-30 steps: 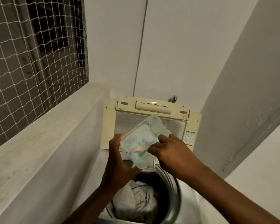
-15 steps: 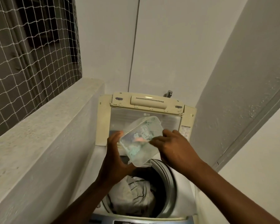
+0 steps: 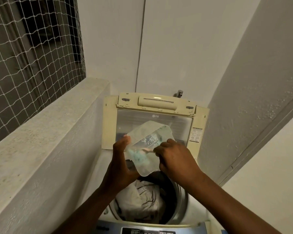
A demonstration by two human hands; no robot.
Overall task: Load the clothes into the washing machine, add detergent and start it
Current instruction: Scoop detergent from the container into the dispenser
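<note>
A top-loading washing machine (image 3: 197, 215) stands below me, its cream lid (image 3: 156, 102) raised against the wall. Grey and dark clothes (image 3: 140, 201) lie in the drum. My left hand (image 3: 122, 166) grips a clear plastic container (image 3: 147, 146) of blue-green detergent powder, held tilted above the drum's far edge. My right hand (image 3: 172, 159) is at the container's right side, fingers pinched on a small orange scoop inside it. The scoop is mostly hidden by the cloudy plastic.
A speckled concrete ledge (image 3: 41, 132) runs along the left, with white netting (image 3: 29, 53) over a dark opening above it. White walls close in behind and on the right. A tap (image 3: 179, 93) sticks out behind the lid. The control panel (image 3: 145, 231) shows at the bottom edge.
The view has tipped down, showing more of the drum and the control panel. The container has stayed tilted over the drum with both hands on it, powder gathering toward its lower end.
</note>
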